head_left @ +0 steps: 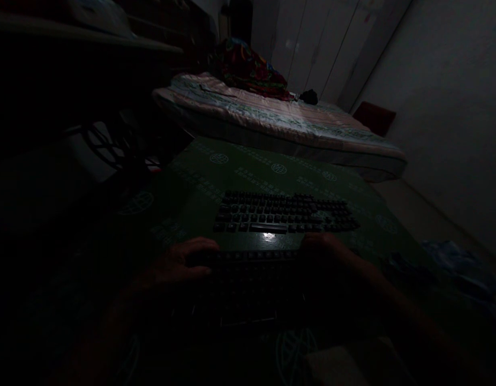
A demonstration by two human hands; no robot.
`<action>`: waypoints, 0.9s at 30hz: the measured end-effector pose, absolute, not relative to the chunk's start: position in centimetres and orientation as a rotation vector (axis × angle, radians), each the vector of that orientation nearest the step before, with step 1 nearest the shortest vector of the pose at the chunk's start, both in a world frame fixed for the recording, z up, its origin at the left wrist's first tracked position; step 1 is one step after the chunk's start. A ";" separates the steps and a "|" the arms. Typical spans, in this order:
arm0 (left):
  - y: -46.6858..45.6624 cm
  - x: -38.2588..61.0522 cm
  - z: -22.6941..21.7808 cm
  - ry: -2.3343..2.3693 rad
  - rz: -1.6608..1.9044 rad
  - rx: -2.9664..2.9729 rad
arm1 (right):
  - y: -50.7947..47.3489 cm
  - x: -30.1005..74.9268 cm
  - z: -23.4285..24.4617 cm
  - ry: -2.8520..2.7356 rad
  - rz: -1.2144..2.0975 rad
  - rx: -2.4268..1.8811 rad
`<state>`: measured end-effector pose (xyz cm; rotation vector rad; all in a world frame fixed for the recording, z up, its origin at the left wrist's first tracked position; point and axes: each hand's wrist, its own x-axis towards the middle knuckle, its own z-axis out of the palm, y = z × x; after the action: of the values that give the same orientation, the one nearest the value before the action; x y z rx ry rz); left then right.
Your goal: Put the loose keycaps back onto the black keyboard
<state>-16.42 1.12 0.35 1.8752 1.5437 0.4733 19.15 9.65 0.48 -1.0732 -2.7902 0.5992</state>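
Note:
The room is very dark. A black keyboard (284, 214) lies flat on a green table cover (200, 182) printed with globe marks. Closer to me is a second dark keyboard (248, 284), deep in shadow, with only its top row of keys faintly showing. My left hand (179, 264) curls round its left end, thumb along the edge. My right hand (328, 256) grips its right end, though its fingers are hard to make out in the gloom.
Beyond the table is a bed (280, 120) with a pale patterned sheet and a bundle of red cloth (252, 67). A dark metal frame (111, 145) stands at the left. Blue cloth (457, 262) lies on the floor at the right, near a bare wall.

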 end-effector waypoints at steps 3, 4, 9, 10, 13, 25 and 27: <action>1.3 -16.6 0.2 1.532 0.448 1.894 | 9.6 19.2 0.3 -2.746 0.624 -1.082; 1.3 -16.6 0.2 1.528 0.446 1.898 | 9.6 19.3 0.3 -2.744 0.616 -1.090; 1.3 -16.7 0.2 1.532 0.444 1.874 | 9.4 19.4 0.1 -2.749 0.621 -1.107; 1.3 -16.6 0.2 1.533 0.446 1.867 | 9.3 19.4 0.2 -2.746 0.627 -1.113; 1.2 -16.4 0.4 1.538 0.450 1.862 | 9.2 19.3 0.5 -2.753 0.627 -1.136; 1.4 -16.6 0.2 1.528 0.462 1.909 | 8.7 19.8 -0.6 -2.596 0.701 -1.260; 1.3 -16.5 0.3 1.531 0.458 1.909 | 8.5 20.0 -1.1 -2.536 0.723 -1.262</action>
<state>-16.55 1.33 0.30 1.9089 1.5308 0.4575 20.00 8.51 -1.07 -1.2620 -2.5355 0.7235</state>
